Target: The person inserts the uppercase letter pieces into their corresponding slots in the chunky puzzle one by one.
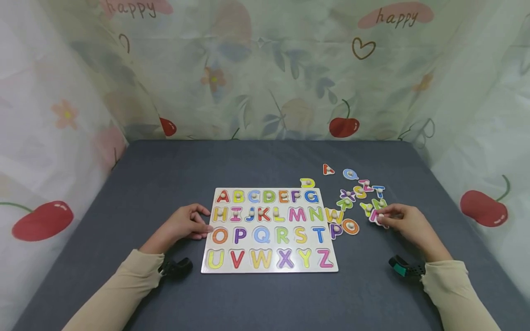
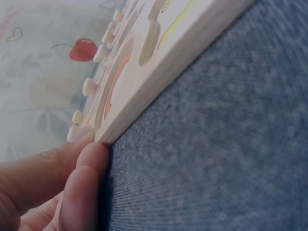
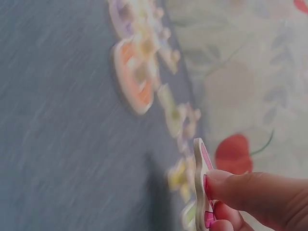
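Note:
A white alphabet puzzle board lies flat on the table. Knobbed letter pieces sit in its upper rows from A to L; from M onward, the recesses show printed letters. My left hand pinches the board's left edge beside the O, thumb on top, as the left wrist view shows. Right of the board, my right hand grips a pink letter piece between thumb and fingers. In the right wrist view, that letter piece stands edge-on above the table, its letter partly hidden by the thumb.
Loose letter pieces lie right of the board: an orange O, purple P, yellow W, blue Q and several more. A yellow piece lies at the board's back edge. Patterned curtains surround the dark table.

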Motion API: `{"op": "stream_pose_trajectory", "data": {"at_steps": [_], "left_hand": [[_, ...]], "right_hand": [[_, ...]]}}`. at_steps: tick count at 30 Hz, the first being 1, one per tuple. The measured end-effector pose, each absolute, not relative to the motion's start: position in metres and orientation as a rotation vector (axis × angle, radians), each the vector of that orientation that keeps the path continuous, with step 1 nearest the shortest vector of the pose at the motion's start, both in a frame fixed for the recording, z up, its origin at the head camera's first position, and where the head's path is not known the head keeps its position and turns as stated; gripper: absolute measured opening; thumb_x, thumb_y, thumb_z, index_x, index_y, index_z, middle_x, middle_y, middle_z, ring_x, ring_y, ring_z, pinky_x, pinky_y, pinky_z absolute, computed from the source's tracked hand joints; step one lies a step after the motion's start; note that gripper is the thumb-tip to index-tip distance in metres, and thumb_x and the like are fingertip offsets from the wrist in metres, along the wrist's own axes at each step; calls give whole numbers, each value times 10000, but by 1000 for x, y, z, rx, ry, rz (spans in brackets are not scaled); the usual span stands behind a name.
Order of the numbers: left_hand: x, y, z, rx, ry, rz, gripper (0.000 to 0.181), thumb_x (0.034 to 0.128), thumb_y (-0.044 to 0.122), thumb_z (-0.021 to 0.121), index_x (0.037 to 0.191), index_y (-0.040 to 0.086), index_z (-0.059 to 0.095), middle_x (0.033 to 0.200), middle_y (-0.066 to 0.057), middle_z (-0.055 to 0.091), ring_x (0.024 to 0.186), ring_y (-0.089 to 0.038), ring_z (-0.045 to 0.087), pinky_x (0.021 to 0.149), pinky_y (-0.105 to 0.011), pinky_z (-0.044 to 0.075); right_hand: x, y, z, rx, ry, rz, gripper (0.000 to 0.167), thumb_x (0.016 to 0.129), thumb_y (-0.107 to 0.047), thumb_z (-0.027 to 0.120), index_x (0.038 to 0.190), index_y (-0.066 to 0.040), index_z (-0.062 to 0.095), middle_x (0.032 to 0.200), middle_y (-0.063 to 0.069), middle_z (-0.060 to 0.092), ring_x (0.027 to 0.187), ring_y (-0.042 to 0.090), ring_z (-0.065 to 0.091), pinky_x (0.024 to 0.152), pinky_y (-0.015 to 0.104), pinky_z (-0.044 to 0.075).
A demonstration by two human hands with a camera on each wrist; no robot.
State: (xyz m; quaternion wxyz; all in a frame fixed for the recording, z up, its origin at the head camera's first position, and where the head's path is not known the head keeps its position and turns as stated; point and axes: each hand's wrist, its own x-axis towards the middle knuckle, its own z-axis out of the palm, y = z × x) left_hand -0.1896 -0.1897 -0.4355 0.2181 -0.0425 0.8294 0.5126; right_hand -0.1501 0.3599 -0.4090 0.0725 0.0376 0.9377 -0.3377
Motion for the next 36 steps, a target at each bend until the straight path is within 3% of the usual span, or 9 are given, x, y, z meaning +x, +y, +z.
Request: {"op": "stream_pose_trajectory", "data": {"at_steps": [6,15,25,36], "left_hand": [[-191,-191,-435,-107,2300,1417,533,785,119,809,1202,-5,501,730,-37,610,594,-96,635,544,-244,548],[-190,-190,-434,-109,2312,1408,547,782,127,812,1214,1,502,742,-45,610,597,-106,639,545,-247,550],[-190,-190,-436,-113,2308,1409,546,776,124,817,1207,4,505,737,-42,611,595,-106,639,544,-243,549],[-190,-190,-436,-127,2312,1404,537,773,129,820,1199,15,513,742,-47,610,601,-113,639,551,-247,552]], "right_hand": [[-156,333,-392,60,2861,-1059,421,890,-360,701,1149,-30,665,936,82,675,752,211,595,622,253,451],[-176,269,-380,-134,2852,-1168,281,885,-280,719,1078,-77,687,962,94,671,808,215,584,634,282,471],[-194,214,-395,-229,2750,-1225,179,859,-206,748,1016,-137,698,921,47,655,792,207,563,671,293,472],[-202,192,-417,-304,2722,-1113,106,841,-190,763,923,-155,707,856,11,614,726,171,543,610,274,446]]}}
